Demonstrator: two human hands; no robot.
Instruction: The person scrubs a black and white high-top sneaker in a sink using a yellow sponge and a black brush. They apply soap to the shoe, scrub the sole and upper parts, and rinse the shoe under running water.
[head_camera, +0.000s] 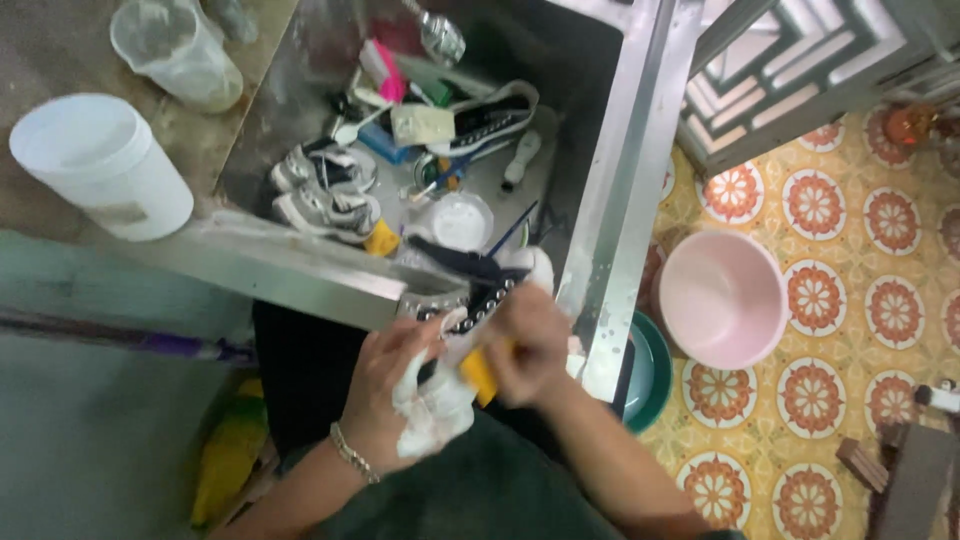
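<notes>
Tubs are standing at the far left on the counter (60, 250): a white tub (100, 165) near the edge and a clear plastic cup (175, 50) farther back. To their right a steel sink (300, 265) is holding a pair of grey sneakers (325, 190), a black and white sneaker (495, 120), a pink brush (385, 65) and a small white bowl (460, 220). At the near edge of the sink, a shoe (470, 290) with a black tongue and metal eyelets is resting between both hands, foam covering part of it. The left hand (390, 385), wearing a bracelet (350, 455) at the wrist, is gripping the shoe from the left side, with white suds clinging to its fingers. The right hand (535, 335) is clenching a yellow sponge (480, 375) and pressing it against the shoe. Right of the sink, a pink basin (720, 295) is sitting on the patterned tile floor (850, 250), partly overlapping a green basin (650, 375) just beside the sink's right wall. Farther right, at the near corner, a dark wooden object is showing, too cut off to tell what it is.
</notes>
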